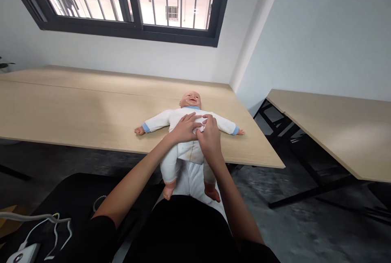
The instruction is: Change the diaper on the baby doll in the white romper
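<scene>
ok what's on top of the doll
Over the front of the doll are the left hand, fingers spread, and the right hand beside it. A small white piece shows between them; whatever lies beneath the hands is covered.

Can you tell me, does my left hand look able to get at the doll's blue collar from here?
Likely yes: the left hand is at the chest of the doll, just below the blue collar. The right hand sits beside it, seemingly leaving that way free.
</scene>
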Available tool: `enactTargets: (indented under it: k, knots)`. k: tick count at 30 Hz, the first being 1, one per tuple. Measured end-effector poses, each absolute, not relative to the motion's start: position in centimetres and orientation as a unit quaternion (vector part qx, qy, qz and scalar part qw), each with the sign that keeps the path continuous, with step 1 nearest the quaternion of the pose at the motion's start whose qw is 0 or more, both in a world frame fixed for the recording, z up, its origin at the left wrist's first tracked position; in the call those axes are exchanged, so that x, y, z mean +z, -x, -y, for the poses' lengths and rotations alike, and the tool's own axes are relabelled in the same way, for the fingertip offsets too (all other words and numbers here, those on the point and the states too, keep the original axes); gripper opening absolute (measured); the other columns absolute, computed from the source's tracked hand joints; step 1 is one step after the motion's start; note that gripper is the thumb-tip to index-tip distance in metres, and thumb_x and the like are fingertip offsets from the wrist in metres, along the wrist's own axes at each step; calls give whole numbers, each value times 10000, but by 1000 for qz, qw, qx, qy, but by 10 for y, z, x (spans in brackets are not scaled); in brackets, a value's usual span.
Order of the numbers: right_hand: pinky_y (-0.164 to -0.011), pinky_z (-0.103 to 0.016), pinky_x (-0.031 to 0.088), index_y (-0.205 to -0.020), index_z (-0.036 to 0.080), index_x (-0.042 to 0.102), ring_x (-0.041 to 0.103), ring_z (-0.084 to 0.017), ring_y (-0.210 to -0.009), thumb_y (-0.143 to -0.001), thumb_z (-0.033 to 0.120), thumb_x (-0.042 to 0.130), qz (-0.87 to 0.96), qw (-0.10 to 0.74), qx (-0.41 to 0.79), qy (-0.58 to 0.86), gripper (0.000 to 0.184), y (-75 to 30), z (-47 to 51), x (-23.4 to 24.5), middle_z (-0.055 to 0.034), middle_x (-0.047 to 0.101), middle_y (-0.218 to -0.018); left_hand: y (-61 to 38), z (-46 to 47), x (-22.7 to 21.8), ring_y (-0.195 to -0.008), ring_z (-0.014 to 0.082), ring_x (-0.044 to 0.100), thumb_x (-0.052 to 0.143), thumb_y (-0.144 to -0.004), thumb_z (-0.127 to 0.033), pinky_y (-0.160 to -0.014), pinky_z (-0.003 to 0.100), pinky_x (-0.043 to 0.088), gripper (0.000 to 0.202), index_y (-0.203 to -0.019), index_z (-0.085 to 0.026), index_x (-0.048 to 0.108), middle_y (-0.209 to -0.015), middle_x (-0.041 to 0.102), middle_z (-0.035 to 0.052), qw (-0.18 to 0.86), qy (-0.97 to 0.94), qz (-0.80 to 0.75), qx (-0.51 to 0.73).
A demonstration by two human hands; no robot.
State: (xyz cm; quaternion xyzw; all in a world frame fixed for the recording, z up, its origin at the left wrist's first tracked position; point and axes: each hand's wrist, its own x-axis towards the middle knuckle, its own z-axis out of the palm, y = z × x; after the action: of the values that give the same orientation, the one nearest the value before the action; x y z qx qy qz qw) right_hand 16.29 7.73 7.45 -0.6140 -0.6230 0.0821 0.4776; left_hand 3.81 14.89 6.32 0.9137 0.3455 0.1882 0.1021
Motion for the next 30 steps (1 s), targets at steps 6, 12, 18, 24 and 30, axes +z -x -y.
enactTargets:
  k: [6, 12, 18, 24, 30]
  knots:
    - [-990, -486, 493, -1307, 128, 434, 576, -294, -1126, -925, 236, 400, 670, 477, 129, 554, 399, -152, -74, 68, -183, 580, -1216, -39, -150, 58, -1532, 304, 283, 572, -924, -294, -1270, 528, 192, 479, -1401, -244, 590, -1587, 443, 83, 133, -902, -362, 192]
    - [-1028, -504, 516, -1405, 185, 372, 604, -256, -1173, -959, 337, 430, 600, 543, 306, 501, 474, -168, -92, 62, -184, 490, -1372, -29, -145, 68, -1520, 323, 312, 760, -776, -312, -1256, 523, 238, 627, -1381, -270, 601, -1524, 525, 67, 231, -881, -316, 266]
    - [-999, -422, 554, -1485, 231, 321, 689, -148, -954, -974, 344, 408, 528, 548, 444, 473, 531, -183, -95, 50, -158, 430, -1443, 37, -125, 46, -1213, 277, 631, 620, -878, -472, -1104, 444, 460, 379, -1100, -175, 697, -1226, 714, 119, 264, -710, -419, 501]
    - [-1131, -503, 427, -1480, 107, 450, 571, -276, -1243, -976, 367, 497, 680, 463, 180, 538, 569, -153, -72, 53, -208, 526, -1408, 82, -122, -9, -1096, 317, 648, 693, -737, -320, -1028, 488, 480, 303, -1000, -172, 706, -1096, 735, 128, 227, -741, -494, 393]
    - [-1212, -609, 229, -1448, 241, 559, 259, -439, -1486, -807, 546, 775, 758, 299, -8, 580, 742, -106, -36, 48, -135, 402, -1576, 71, -124, -6, -966, 293, 630, 650, -765, -285, -951, 455, 475, 88, -735, -202, 651, -901, 721, 84, 144, -728, -571, 351]
